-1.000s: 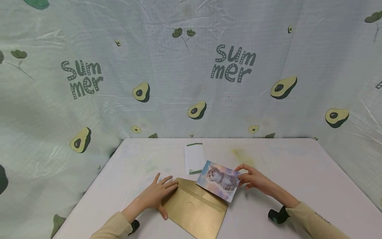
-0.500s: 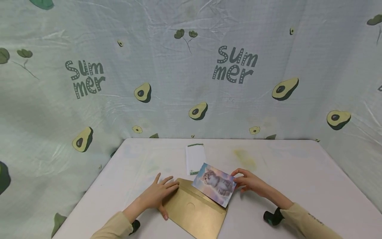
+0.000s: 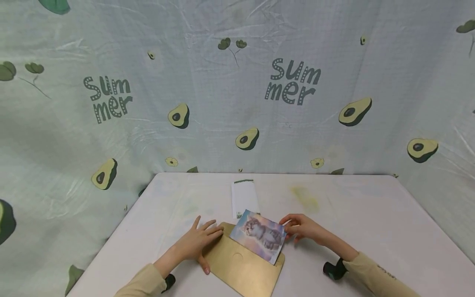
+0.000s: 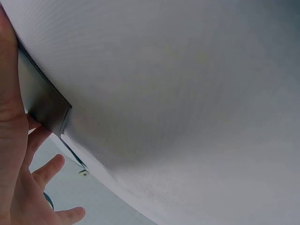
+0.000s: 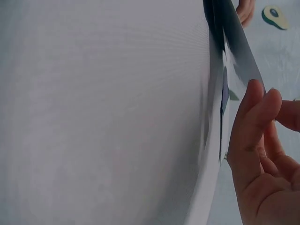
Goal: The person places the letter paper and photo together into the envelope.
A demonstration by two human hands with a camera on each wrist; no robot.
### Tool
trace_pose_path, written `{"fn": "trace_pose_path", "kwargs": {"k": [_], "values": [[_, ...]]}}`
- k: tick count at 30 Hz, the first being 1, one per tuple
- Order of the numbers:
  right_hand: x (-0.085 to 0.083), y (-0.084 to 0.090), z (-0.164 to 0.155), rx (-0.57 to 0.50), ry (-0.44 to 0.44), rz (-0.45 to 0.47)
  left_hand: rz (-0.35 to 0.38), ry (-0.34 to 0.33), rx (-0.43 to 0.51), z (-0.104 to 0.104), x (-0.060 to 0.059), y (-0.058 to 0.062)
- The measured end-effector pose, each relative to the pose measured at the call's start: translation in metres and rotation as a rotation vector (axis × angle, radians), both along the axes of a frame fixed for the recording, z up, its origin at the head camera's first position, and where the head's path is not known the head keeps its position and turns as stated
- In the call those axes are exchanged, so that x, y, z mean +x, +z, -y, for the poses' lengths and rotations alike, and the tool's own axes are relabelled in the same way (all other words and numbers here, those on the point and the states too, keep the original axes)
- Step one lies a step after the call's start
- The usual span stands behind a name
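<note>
The kitten card (image 3: 257, 237) is at lower centre. To its left, my left hand (image 3: 193, 244) spreads its fingers apart on the gold envelope (image 3: 243, 275); steady pressure there should stop slipping. Right of centre, my right hand (image 3: 303, 228) pinches the card's right edge; I'd grip lightly, squaring card to envelope.

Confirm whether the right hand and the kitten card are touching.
Touching: the right wrist view shows the right hand pinching an edge of the kitten card.
</note>
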State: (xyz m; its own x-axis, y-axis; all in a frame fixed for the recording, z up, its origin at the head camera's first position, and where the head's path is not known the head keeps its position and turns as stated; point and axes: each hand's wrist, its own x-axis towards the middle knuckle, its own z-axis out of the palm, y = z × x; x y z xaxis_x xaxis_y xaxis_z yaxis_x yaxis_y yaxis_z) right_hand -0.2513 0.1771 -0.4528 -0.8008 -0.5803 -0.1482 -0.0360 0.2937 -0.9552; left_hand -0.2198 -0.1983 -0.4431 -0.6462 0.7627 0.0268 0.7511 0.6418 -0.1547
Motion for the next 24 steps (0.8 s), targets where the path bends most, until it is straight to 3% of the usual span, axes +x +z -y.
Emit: {"fn": "trace_pose_path", "kwargs": {"k": [7, 17, 24], "values": [[-0.001, -0.002, 0.003, 0.009, 0.000, -0.046, -0.041, -0.089, 0.099, 0.003, -0.001, -0.006], [-0.002, -0.003, 0.011, 0.057, 0.038, -0.102, 0.025, 0.016, -0.011, -0.002, 0.002, -0.001], [-0.001, 0.002, 0.015, 0.093, 0.070, -0.118, 0.028, 0.023, -0.015, -0.001, 0.001, 0.001]]}}
